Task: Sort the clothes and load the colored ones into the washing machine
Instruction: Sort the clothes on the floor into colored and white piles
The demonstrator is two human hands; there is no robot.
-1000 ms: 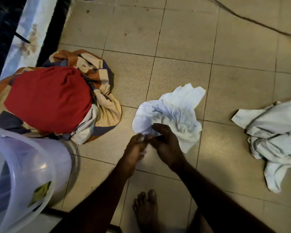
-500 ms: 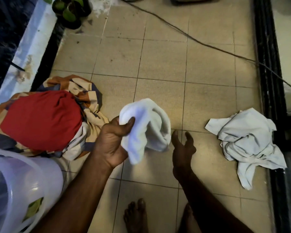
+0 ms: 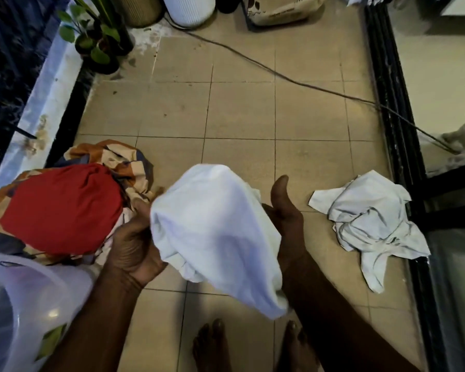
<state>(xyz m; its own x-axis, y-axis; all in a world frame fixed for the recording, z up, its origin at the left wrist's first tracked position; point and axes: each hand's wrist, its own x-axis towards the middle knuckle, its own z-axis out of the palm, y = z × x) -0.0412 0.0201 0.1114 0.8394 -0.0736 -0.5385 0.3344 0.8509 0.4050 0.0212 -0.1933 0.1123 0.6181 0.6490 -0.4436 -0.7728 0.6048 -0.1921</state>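
A white garment (image 3: 215,232) hangs bunched above the tiled floor between my hands. My left hand (image 3: 133,237) grips its left edge, fingers curled into the cloth. My right hand (image 3: 282,213) presses against its right side with the thumb pointing up; the fingers are hidden behind the cloth. On the floor at the left lies a pile of colored clothes: a red piece (image 3: 62,208) on top of an orange, cream and navy patterned cloth (image 3: 118,157). Another white garment (image 3: 371,224) lies crumpled on the floor at the right.
A translucent plastic bucket (image 3: 24,304) stands at the lower left. A cable (image 3: 293,81) runs across the tiles. Potted plants (image 3: 97,44) and containers sit at the far end. A black door track (image 3: 397,135) borders the right. My bare feet (image 3: 210,345) are below.
The white garment was lifted off the floor, first in my left hand alone. Now my right hand has come against it too, and the view has tilted up.
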